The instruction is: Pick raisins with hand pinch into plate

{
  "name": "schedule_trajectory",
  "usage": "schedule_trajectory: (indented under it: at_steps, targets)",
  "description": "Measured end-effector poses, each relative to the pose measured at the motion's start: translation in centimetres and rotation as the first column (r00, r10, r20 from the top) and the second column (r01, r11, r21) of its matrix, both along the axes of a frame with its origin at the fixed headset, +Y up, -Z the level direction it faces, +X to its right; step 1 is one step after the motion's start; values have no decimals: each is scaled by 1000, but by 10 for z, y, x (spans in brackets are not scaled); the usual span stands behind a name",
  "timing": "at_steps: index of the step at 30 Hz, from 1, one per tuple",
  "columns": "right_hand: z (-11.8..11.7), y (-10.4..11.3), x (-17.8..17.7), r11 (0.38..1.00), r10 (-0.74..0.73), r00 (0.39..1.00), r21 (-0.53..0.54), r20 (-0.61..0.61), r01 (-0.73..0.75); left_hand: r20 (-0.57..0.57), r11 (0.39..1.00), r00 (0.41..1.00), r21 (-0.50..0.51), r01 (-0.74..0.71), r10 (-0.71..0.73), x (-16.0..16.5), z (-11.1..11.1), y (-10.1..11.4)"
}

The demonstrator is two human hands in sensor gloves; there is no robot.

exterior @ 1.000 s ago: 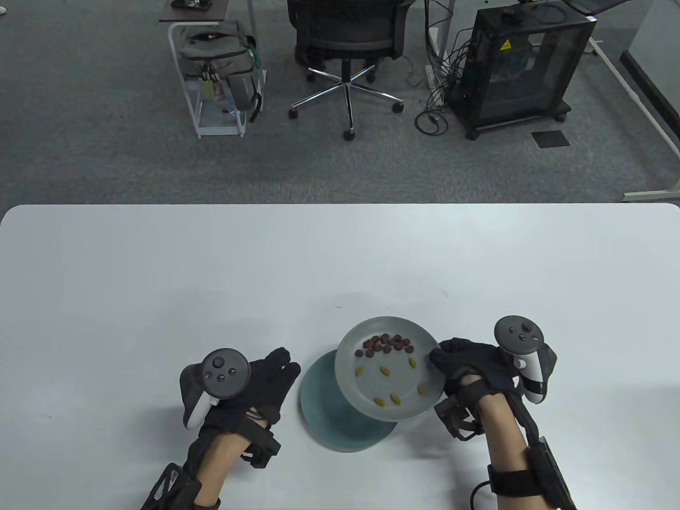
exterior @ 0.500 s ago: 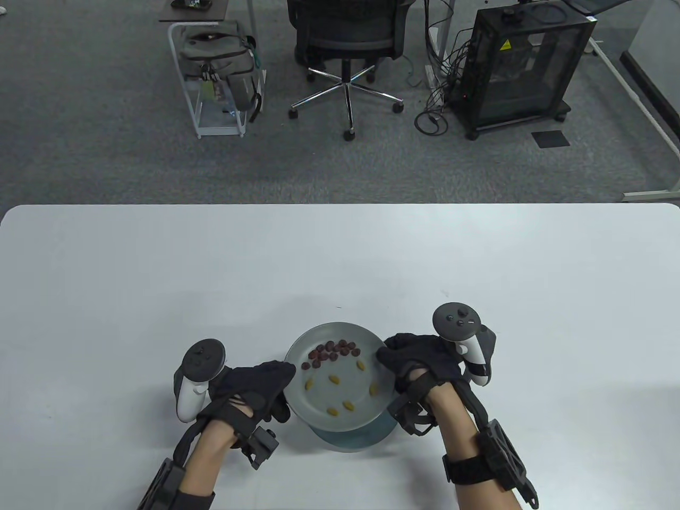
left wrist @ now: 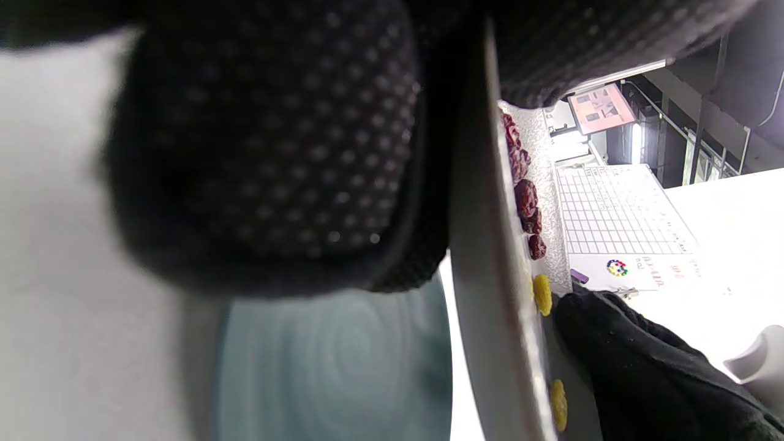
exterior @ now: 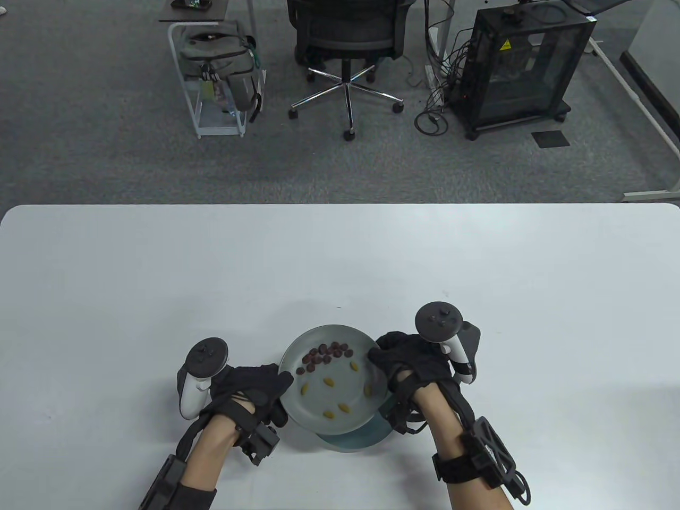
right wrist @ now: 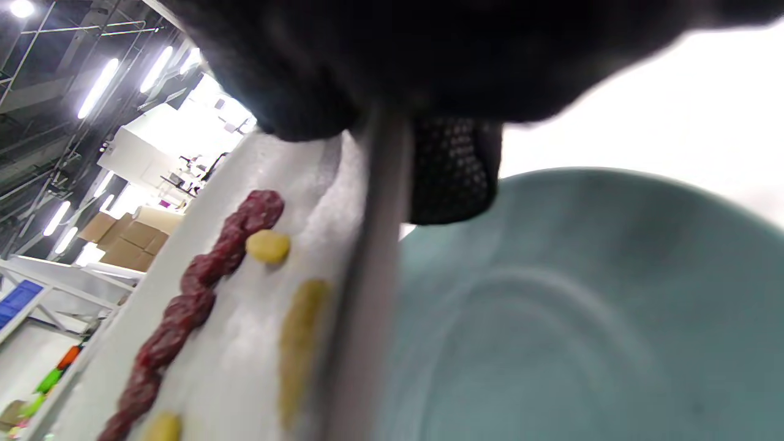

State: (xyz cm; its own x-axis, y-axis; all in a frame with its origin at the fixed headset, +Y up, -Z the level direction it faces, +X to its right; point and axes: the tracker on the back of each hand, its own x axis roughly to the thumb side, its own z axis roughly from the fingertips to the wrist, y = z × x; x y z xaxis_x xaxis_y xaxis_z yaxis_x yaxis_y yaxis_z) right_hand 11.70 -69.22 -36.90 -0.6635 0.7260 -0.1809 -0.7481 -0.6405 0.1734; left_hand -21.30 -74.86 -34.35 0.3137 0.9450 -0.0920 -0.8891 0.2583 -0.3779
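A grey plate (exterior: 340, 390) carries several dark red raisins (exterior: 324, 355) and several yellow raisins (exterior: 329, 382). It is held above a teal plate (exterior: 355, 439) that lies on the table. My left hand (exterior: 265, 385) grips the grey plate's left rim. My right hand (exterior: 396, 361) grips its right rim. In the left wrist view the grey plate's rim (left wrist: 490, 245) runs between my gloved fingers (left wrist: 275, 153), with the teal plate (left wrist: 331, 361) below. In the right wrist view the rim (right wrist: 373, 245) is pinched by my fingers (right wrist: 453, 165), with the raisins (right wrist: 202, 288) beside it.
The white table (exterior: 159, 276) stretches wide around the plates. Beyond its far edge stand an office chair (exterior: 348, 48), a white rack with a backpack (exterior: 218, 69) and a black cabinet (exterior: 523, 64) on grey carpet.
My right hand carried the grey plate left until it sits over the teal plate. My left hand turned and took hold of its left rim. The raisins shifted slightly.
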Motion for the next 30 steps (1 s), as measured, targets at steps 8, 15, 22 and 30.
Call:
schedule_trajectory:
  at_steps: [8, 15, 22, 30]
  targets:
    - [14, 18, -7, 965, 223, 973, 129, 53, -228, -54, 1000, 998, 5, 25, -25, -7, -1, 0]
    - [29, 34, -37, 886, 457, 886, 132, -84, -445, -76, 999, 996, 11, 43, -42, -9, 0, 1]
    - [30, 29, -60, 849, 527, 842, 95, -115, -519, -78, 999, 996, 15, 48, -47, -9, 0, 1]
    - [27, 23, -70, 823, 568, 813, 72, -130, -564, -91, 999, 995, 8, 46, -45, -11, 1, 1]
